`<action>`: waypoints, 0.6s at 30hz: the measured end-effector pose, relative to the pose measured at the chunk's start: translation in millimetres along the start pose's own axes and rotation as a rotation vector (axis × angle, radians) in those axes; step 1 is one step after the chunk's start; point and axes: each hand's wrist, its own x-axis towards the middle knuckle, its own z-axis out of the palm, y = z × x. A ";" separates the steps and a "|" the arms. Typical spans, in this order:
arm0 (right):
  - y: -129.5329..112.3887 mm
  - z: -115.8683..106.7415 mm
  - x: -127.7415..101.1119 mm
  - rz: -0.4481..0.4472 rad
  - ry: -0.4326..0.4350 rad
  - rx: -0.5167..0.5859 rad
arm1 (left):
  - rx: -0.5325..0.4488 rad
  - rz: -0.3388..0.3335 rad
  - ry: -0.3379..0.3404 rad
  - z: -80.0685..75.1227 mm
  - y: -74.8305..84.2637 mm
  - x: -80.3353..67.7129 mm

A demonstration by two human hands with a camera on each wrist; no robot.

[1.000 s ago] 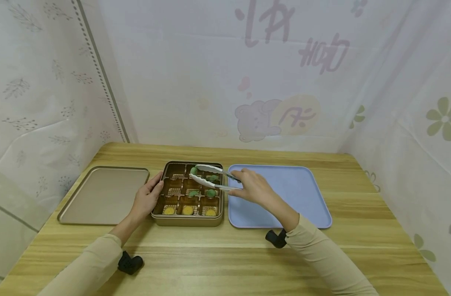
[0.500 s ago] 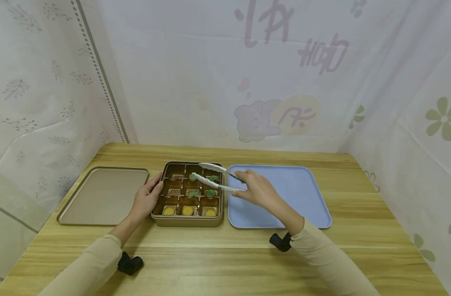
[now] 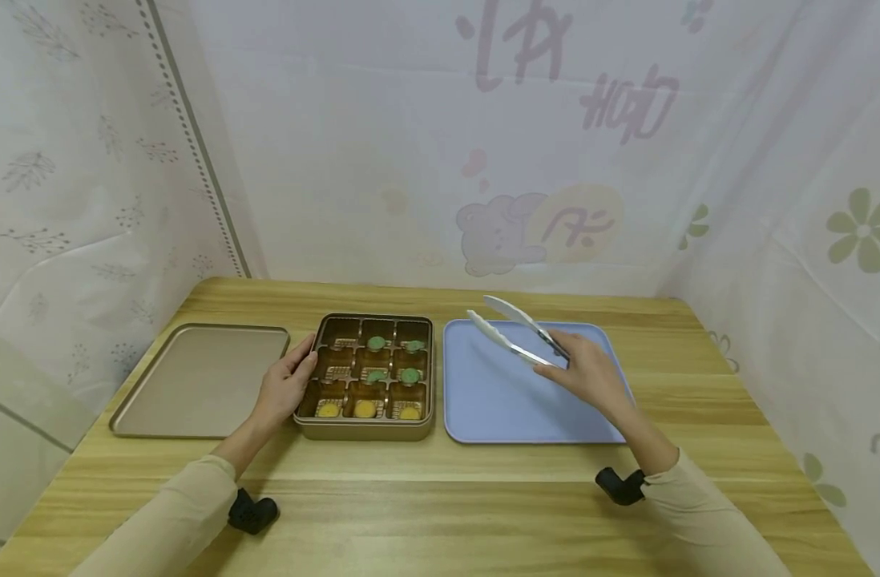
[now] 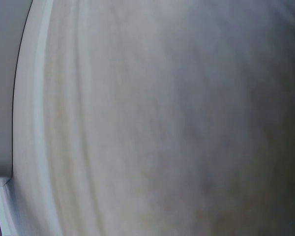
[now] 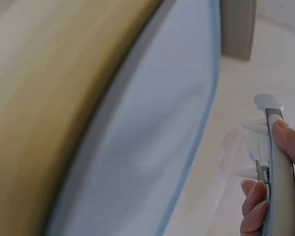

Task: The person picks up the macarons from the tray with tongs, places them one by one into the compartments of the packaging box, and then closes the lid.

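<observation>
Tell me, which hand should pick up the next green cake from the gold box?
Probably the right hand: it holds the tongs, open above the blue tray beside the gold box. The left hand rests on the box's left side.

I cannot read any words here. The white curtain [image 3: 440,136] behind the bench [image 3: 440,497] has big faded purple marks [image 3: 577,72] at about 12 o'clock from me. They look like writing seen from the back, and I cannot tell what they say. Lower down on the same curtain there is a round yellow patch [image 3: 580,224] beside a bear picture, with a few purple strokes on it. Those are too faint to read too.
</observation>
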 end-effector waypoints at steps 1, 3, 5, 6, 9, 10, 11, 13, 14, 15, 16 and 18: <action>7.6 -2.8 -4.9 0.014 0.008 -0.004 | 0.001 -0.001 0.001 0.0 0.1 0.0; 22.9 -8.4 -15.2 0.049 0.013 -0.017 | 0.000 0.000 0.001 0.0 0.2 0.0; 37.1 -14.6 -26.2 0.102 0.016 -0.037 | 0.002 -0.001 0.000 0.1 0.3 -0.1; 44.1 -17.8 -31.4 0.126 0.017 -0.050 | 0.003 -0.002 0.000 0.1 0.3 -0.2; 63.3 -27.4 -45.1 0.200 0.011 -0.058 | 0.012 -0.003 0.000 0.0 0.0 -0.2; 69.1 -30.5 -49.2 0.229 0.009 -0.059 | 0.012 -0.003 -0.001 0.0 -0.2 -0.1; 74.9 -33.6 -52.7 0.255 0.005 -0.058 | 0.013 -0.002 -0.001 0.0 -0.3 -0.1; 85.9 -39.2 -59.9 0.295 0.002 -0.062 | 0.016 -0.003 -0.001 0.0 -0.3 -0.3; 91.2 -41.6 -63.4 0.313 0.000 -0.068 | 0.017 -0.004 0.000 0.0 -0.5 -0.3; 96.3 -43.5 -66.9 0.324 0.007 -0.071 | 0.020 -0.005 0.000 0.0 -0.5 -0.4; 101.3 -45.2 -70.2 0.330 0.016 -0.073 | 0.021 -0.008 0.001 0.0 -0.4 -0.5; 110.4 -47.7 -76.8 0.331 0.045 -0.086 | 0.023 -0.015 0.002 0.0 -0.1 -1.0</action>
